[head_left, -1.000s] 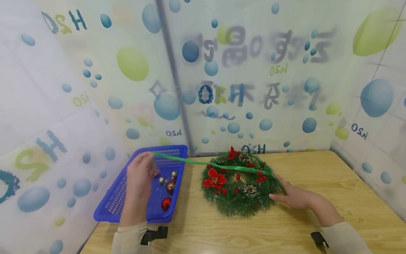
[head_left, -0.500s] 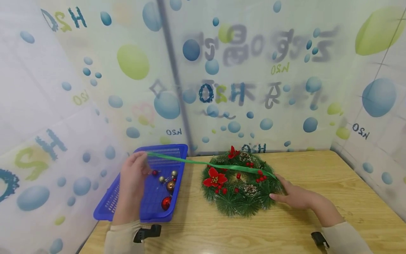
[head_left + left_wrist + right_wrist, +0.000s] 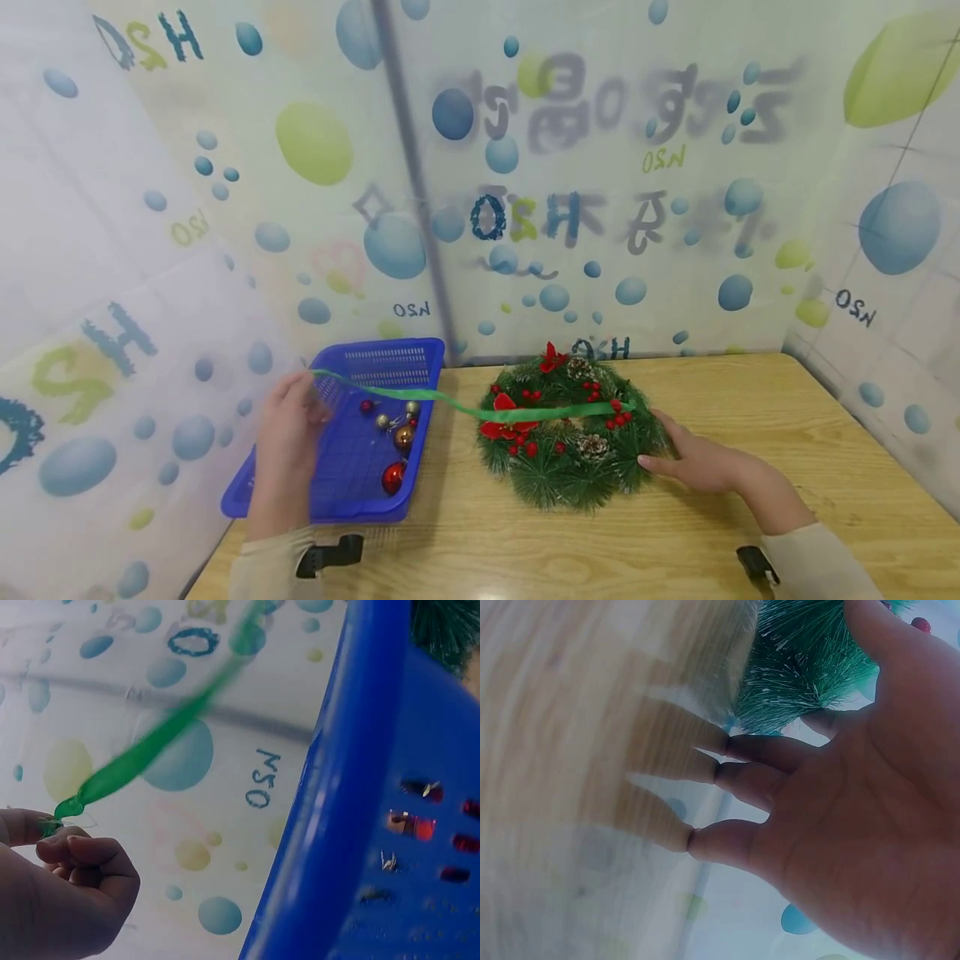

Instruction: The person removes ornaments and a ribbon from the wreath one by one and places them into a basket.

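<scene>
In the head view, my left hand (image 3: 288,437) is raised over the left side of a blue plastic basket (image 3: 437,392). Its fingertips pinch one end of a green ribbon (image 3: 408,393); the left wrist view shows the ribbon (image 3: 142,761) twisted near the fingers. From there the ribbon runs right across a green wreath (image 3: 547,483) with red flowers, berries and pine cones, ending near its right side. My right hand (image 3: 705,460) rests at the wreath's right edge. In the right wrist view its fingers (image 3: 731,841) are spread, tips on the tabletop, needles beside the thumb.
Inside the basket lie several small ornaments, among them a red ball (image 3: 393,478) and a brown one (image 3: 403,437). Wood-grain tabletop (image 3: 540,554) extends around the wreath. Patterned sheets (image 3: 630,167) stand behind and at both sides.
My left hand has moved left with the ribbon. The ribbon's right part has slid away from my right hand and now sags lower over the wreath. My right hand has stayed in place.
</scene>
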Demonstrator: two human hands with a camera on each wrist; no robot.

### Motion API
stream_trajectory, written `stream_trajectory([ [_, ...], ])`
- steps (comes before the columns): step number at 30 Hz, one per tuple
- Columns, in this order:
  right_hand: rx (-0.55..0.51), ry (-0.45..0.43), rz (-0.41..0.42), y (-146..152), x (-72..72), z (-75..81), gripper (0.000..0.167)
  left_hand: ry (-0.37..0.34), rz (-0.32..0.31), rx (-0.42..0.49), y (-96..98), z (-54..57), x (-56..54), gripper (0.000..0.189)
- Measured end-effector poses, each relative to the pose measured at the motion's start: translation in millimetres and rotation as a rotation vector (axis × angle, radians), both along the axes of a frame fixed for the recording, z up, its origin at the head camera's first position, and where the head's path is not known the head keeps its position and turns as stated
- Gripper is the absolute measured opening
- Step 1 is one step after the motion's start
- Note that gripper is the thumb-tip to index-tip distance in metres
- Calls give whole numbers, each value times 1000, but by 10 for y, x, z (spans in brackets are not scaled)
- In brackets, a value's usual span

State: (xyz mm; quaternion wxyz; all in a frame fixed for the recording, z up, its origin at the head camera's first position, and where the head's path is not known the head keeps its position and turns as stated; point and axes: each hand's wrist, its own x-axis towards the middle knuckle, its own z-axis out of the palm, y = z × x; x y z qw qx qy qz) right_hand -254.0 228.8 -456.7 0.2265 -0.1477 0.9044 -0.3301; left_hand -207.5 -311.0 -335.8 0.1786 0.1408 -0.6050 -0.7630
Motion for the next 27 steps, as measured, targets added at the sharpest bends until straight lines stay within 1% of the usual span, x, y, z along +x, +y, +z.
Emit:
stream_trajectory([
  [4,0,4,5,-4,-3,2,110,-20,40,44,-133,4,64,9],
  [7,0,2,9,-3,-11,-6,110,-12,87,96,-229,-9,108,9],
  [8,-3,-1,9,-3,-14,-8,110,-7,114,110,-253,-20,117,10],
  [9,-2,-4,9,-1,-17,-10,110,-15,129,114,-275,-36,130,10],
  [11,-4,-10,9,2,-23,-16,110,-44,149,89,-309,-88,154,12],
  [14,-6,-17,6,15,-26,-23,110,-115,137,25,-318,-191,167,16],
  [15,-5,-17,6,20,-26,-24,110,-138,123,0,-315,-224,168,17],
  [17,-5,-16,6,27,-26,-25,109,-148,107,-38,-299,-281,152,22],
  [19,-4,-10,7,30,-24,-27,109,-150,97,-74,-283,-315,139,25],
  [20,-2,-9,6,29,-22,-26,109,-148,94,-79,-277,-324,132,25],
  [25,1,-1,8,18,-15,-14,109,-165,82,-130,-238,-323,96,7],
  [26,1,-1,9,16,-14,-12,109,-167,72,-144,-227,-322,90,8],
  [27,0,-1,10,15,-15,-13,109,-168,63,-162,-208,-320,88,12],
])
